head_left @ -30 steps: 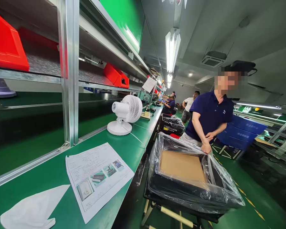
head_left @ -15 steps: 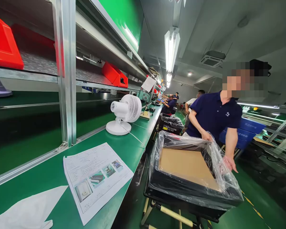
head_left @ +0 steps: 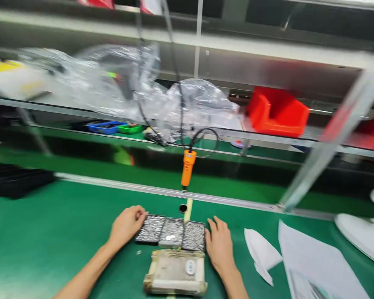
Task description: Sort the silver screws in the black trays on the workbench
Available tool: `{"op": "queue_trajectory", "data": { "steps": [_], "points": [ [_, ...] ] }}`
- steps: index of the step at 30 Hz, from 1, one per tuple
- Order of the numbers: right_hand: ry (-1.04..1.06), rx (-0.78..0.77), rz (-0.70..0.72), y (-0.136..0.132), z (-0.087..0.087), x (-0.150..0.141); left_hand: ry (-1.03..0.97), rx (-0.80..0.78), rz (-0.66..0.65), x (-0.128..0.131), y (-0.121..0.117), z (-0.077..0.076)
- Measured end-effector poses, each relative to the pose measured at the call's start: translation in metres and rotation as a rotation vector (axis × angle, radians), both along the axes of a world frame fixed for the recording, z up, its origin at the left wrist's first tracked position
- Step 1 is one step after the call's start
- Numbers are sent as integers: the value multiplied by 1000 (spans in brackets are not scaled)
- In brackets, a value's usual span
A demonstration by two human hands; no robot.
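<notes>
The view is smeared by motion, so fine detail is hard to make out. On the green bench [head_left: 65, 232], three small dark-edged trays [head_left: 171, 232] lie side by side in a row between the hands, their tops full of bright, silvery texture that is too blurred to identify. The left hand [head_left: 127, 224] is at the row's left end, fingers bent by the corner; whether it pinches the tray or only touches it, I cannot tell. The right hand [head_left: 220, 245] is loosely open, fingers slightly spread, along the right end and grasping nothing; contact there is unclear. Both forearms are cut off by the bottom edge. Just below the row lies a worn, pale block-like fixture [head_left: 176, 272] with a round white disc [head_left: 190, 267], its marking unreadable. Above hangs an orange driver-like tool [head_left: 188, 168], its tip hard to see. To the right lie a white cloth-like piece [head_left: 262, 251] and paper sheets [head_left: 324, 263], cut off below. A white base [head_left: 361, 236] runs out of view at the right edge.
</notes>
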State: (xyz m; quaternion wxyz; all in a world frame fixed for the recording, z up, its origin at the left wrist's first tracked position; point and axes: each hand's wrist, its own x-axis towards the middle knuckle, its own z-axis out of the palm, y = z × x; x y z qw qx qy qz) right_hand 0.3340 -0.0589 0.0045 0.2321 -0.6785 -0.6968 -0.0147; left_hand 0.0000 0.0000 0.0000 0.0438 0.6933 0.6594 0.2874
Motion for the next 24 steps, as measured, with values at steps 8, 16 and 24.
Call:
{"op": "queue_trajectory", "data": {
  "steps": [8, 16, 24],
  "points": [
    [-92, 155, 49, 9, -30, 14, 8, 61, 57, -12, -3, -4],
    [-67, 151, 64, 14, -32, 17, -19, 92, 61, -16, -7, -6],
    [-59, 39, 44, 4, -19, 11, -23, 113, 41, -17, -5, -9]
  ]
}}
